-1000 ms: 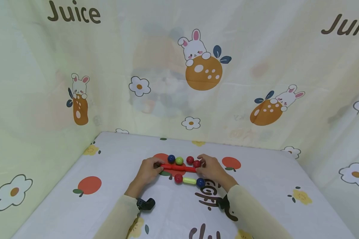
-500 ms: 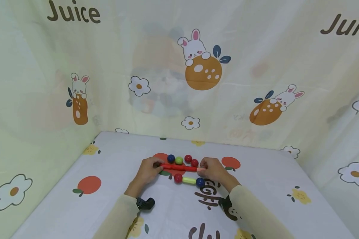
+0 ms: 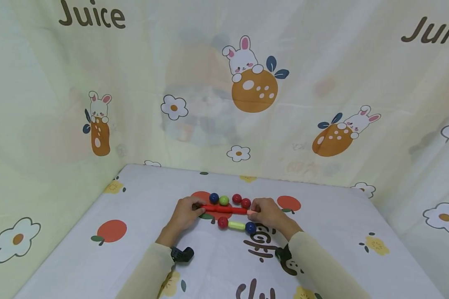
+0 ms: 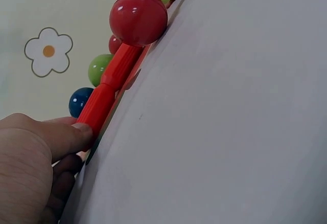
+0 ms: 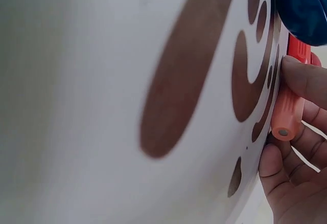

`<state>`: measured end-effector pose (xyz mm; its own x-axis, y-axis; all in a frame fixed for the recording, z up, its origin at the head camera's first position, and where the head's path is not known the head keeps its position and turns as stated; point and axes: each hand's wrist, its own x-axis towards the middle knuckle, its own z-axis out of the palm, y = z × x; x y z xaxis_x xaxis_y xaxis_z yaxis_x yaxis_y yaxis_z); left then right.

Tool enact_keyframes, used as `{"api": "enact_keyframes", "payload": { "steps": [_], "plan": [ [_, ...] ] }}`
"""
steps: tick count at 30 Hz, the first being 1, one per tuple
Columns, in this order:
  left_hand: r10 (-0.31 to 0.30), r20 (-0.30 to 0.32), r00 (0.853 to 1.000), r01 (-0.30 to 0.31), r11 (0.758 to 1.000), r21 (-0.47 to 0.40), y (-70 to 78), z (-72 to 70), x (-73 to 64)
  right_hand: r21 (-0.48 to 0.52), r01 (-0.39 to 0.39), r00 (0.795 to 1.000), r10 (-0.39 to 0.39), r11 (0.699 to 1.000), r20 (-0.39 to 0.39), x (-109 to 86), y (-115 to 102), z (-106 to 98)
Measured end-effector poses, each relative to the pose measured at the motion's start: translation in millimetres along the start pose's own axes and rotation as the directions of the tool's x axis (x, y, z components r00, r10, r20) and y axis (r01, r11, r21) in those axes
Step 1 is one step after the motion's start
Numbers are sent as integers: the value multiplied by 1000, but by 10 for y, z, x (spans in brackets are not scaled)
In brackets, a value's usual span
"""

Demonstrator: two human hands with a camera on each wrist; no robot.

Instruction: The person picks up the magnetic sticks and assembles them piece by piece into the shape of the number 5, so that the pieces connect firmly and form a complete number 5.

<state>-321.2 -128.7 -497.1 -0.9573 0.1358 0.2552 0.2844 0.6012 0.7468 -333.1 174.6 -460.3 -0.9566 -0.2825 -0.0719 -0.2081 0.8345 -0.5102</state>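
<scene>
Head view: a red rod [image 3: 224,209] and pink rod [image 3: 251,212] line up between left hand [image 3: 185,214] and right hand [image 3: 268,211], at the surface [image 3: 321,224] (four balls [image 3: 224,201] beyond). Left wrist: fingers [image 4: 74,136] pinch the red rod. Right wrist: fingers [image 5: 309,83] pinch the pink.

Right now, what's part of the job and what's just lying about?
Apparently in the job: red rods, pinched by left hand; pink rod, pinched by right hand.

Seemingly lying about: behind, blue ball, green ball, two red balls; nearer, ball-ended green rod.
</scene>
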Motion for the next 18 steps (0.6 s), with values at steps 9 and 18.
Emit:
{"api": "enact_keyframes", "payload": {
  "steps": [9,18],
  "plan": [
    [6,3,1000,-6,1000,4,-2,6,-11,-7,-4,1000,4,1000,17,-4,15,15],
    [-8,6,1000,8,1000,6,0,3,-8,4,14,1000,-14,1000,11,-30,16,-4]
  ]
}}
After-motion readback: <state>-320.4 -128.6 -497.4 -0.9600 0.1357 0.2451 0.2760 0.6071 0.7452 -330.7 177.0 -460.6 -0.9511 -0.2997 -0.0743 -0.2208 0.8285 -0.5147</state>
